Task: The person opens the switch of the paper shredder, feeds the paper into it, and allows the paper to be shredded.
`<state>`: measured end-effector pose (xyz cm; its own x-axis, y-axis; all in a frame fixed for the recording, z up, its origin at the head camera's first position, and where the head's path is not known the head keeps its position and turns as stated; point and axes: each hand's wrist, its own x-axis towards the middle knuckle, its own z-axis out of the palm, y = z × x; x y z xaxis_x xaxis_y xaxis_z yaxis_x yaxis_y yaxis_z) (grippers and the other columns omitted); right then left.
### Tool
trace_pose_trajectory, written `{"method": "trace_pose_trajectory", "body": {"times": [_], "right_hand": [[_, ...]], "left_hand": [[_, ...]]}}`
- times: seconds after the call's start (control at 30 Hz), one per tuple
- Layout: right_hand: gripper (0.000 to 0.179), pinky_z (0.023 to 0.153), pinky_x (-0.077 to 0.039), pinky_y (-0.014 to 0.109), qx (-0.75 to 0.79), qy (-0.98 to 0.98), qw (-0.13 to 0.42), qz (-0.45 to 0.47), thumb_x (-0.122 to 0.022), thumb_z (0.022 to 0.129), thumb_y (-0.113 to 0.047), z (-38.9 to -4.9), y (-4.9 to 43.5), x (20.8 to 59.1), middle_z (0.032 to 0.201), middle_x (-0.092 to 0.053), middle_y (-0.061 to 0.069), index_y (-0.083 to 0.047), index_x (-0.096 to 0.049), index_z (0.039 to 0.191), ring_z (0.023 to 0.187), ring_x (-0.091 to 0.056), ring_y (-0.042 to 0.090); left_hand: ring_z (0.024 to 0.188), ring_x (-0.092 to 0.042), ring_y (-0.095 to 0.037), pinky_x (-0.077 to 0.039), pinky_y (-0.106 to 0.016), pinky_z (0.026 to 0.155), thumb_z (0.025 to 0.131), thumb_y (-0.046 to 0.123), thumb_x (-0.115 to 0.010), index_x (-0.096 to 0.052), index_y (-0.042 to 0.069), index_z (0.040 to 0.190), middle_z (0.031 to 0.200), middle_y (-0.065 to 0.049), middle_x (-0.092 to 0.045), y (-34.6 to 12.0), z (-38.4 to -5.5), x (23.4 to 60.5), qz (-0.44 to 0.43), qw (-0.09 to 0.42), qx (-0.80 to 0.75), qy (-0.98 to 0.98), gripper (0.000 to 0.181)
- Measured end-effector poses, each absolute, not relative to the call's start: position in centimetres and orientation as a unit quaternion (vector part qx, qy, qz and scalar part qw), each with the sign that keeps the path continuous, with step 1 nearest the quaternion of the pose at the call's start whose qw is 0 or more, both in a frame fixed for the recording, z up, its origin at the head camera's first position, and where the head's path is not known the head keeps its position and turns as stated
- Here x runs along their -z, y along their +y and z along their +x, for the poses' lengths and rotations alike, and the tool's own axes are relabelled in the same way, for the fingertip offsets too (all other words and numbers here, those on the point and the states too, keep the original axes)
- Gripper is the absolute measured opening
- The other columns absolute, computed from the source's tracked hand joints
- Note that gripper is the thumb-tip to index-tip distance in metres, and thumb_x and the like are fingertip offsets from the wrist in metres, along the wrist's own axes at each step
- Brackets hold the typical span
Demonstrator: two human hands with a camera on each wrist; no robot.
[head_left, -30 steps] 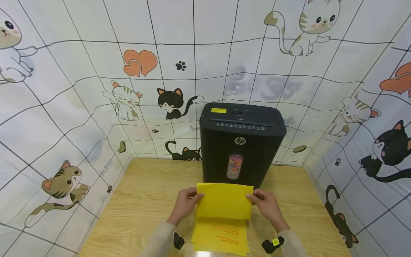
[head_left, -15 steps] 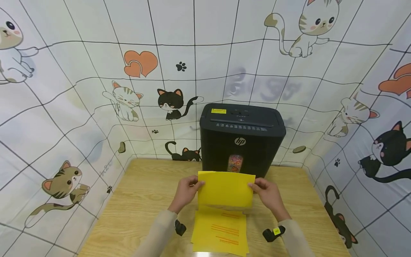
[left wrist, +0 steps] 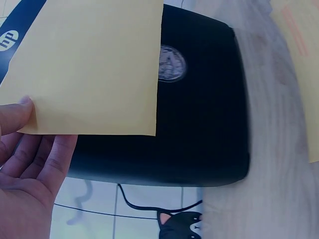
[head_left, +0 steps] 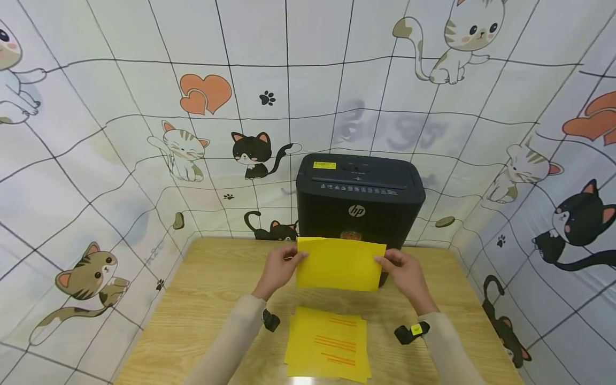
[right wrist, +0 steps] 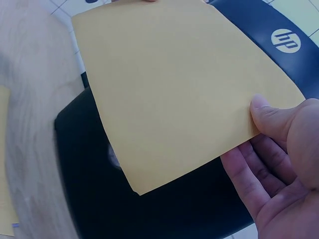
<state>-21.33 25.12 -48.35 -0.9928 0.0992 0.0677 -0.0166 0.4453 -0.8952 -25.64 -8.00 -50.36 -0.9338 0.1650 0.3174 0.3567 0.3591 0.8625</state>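
Observation:
A yellow sheet of paper point(head_left: 340, 264) hangs upright in front of the black HP paper shredder point(head_left: 327, 216), its near face blank. My left hand point(head_left: 280, 270) pinches the sheet's left edge, thumb in front and fingers behind, as the left wrist view shows. At the opposite edge my right hand point(head_left: 403, 275) pinches it the same way, with the thumb point(right wrist: 271, 117) pressed on the face. The sheet covers most of the shredder's small front window, and the slot point(head_left: 358, 184) on top is in view. Below, more yellow sheets point(head_left: 327, 347) with orange printed lines lie on the table.
The wooden table point(head_left: 212, 299) meets white wall cloth point(head_left: 260, 32) with cat drawings at the back and sides. The shredder stands at the table's back edge. A black wrist camera point(head_left: 411, 332) sits at my right sleeve, another point(head_left: 271, 321) at the left.
Both hands have lifted the blank yellow sheet up and away from the sheets on the table, toward the shredder. It now hides more of the window, and a strip of table shows beneath it.

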Motion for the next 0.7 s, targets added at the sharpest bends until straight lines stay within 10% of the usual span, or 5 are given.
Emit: {"method": "trace_pose_trajectory", "body": {"times": [0.7], "right_hand": [[0.042, 0.073, -0.057, 0.03, -0.499, -0.86, 0.11, -0.024, -0.072, 0.094, -0.048, -22.7, 26.1, 43.2, 0.097, -0.075, 0.006, -0.009, -0.075, 0.108, 0.082, -0.067, 0.013]], "left_hand": [[0.069, -0.067, -0.015, -0.052, -0.027, 0.068, 0.096, 0.024, -0.074, -0.078, 0.013, 0.091, 0.084, -0.005, -0.078, -7.0, -28.4, 44.6, -0.214, 0.124, 0.54, -0.805, 0.013]]}}
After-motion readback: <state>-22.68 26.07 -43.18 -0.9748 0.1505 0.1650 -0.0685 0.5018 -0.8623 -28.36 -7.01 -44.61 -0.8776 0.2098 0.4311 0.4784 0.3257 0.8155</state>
